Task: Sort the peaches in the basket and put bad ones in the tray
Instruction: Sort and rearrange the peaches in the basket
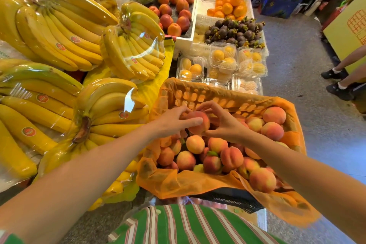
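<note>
A basket (200,93) lined with orange plastic holds several peaches (230,157). Above its left middle, one pink-orange peach (198,125) is held between both hands. My left hand (174,120) grips it from the left, thumb across its front. My right hand (223,121) holds it from the right, fingers curled over its top and thumb under it. More peaches (274,115) lie piled along the basket's right side. I cannot make out a tray for bad peaches with certainty.
Wrapped banana bunches (65,31) cover the stall on the left. Beyond the basket stand clear boxes of yellow fruit (223,59), mangosteens (233,31), nectarines (174,10) in a white foam box, and oranges (229,0). A person's feet (336,81) stand on the aisle at right.
</note>
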Tool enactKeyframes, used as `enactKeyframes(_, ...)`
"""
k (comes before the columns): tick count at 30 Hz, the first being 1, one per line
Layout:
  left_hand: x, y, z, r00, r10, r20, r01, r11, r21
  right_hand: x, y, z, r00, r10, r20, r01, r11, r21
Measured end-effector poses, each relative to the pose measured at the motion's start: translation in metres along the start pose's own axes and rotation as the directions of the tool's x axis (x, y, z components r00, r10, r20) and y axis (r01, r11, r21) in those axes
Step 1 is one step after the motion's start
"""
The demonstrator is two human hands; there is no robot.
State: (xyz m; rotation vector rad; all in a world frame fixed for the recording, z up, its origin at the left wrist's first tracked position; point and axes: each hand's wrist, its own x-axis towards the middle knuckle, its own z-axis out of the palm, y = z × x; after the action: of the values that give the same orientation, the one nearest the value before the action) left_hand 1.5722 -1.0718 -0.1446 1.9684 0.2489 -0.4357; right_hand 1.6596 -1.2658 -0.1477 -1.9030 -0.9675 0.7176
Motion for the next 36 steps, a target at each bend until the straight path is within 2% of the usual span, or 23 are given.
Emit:
enactKeyframes(2, 0.002, 0.003, 0.006, 0.997, -0.058, 0.042, 0.068, 0.958, -0.278, -0.003, -0.006, -0.002, 0.999, -0.028, -0.030, 0.028, 1.000, -0.002)
enactKeyframes(4, 0.001, 0.008, 0.005, 0.996, -0.063, 0.068, 0.086, 0.900, -0.428, -0.004, -0.010, -0.004, 0.999, -0.032, -0.023, 0.032, 0.999, -0.013)
enactKeyframes(6, -0.004, 0.009, 0.002, 0.997, -0.044, 0.061, 0.067, 0.881, -0.468, -0.003, -0.015, -0.008, 1.000, -0.007, 0.020, 0.007, 1.000, 0.009)
enactKeyframes(9, -0.013, 0.002, -0.009, 0.999, -0.036, -0.037, 0.012, 0.856, -0.517, 0.001, -0.016, -0.013, 0.990, 0.091, 0.105, -0.100, 0.991, 0.091)
enactKeyframes(12, -0.024, -0.010, -0.023, 0.971, -0.027, -0.237, -0.114, 0.821, -0.560, 0.013, -0.001, -0.008, 0.961, 0.205, 0.186, -0.201, 0.979, -0.037)
enactKeyframes(16, -0.036, -0.025, -0.036, 0.885, -0.087, -0.457, -0.235, 0.765, -0.600, 0.041, 0.013, 0.019, 0.936, 0.268, 0.227, -0.217, 0.949, -0.227)
enactKeyframes(18, -0.041, -0.034, -0.037, 0.868, -0.101, -0.486, -0.244, 0.765, -0.595, 0.058, 0.018, 0.039, 0.925, 0.279, 0.257, -0.196, 0.931, -0.307)
enactKeyframes(21, -0.044, -0.049, -0.036, 0.880, -0.124, -0.459, -0.209, 0.766, -0.608, 0.077, 0.038, 0.070, 0.900, 0.291, 0.325, -0.123, 0.884, -0.452)
enactKeyframes(23, -0.044, -0.057, -0.036, 0.888, -0.147, -0.435, -0.176, 0.766, -0.619, 0.082, 0.045, 0.084, 0.898, 0.320, 0.303, -0.120, 0.839, -0.530)
enactKeyframes(25, -0.043, -0.061, -0.036, 0.898, -0.151, -0.413, -0.163, 0.758, -0.631, 0.083, 0.050, 0.090, 0.926, 0.291, 0.241, -0.112, 0.821, -0.560)
enactKeyframes(31, -0.041, -0.056, -0.041, 0.927, -0.116, -0.357, -0.160, 0.739, -0.655, 0.076, 0.056, 0.074, 0.961, 0.162, 0.225, -0.049, 0.898, -0.437)
enactKeyframes(36, -0.039, -0.043, -0.044, 0.956, -0.026, -0.291, -0.176, 0.743, -0.646, 0.051, 0.042, 0.031, 0.976, 0.162, 0.142, -0.141, 0.979, -0.150)
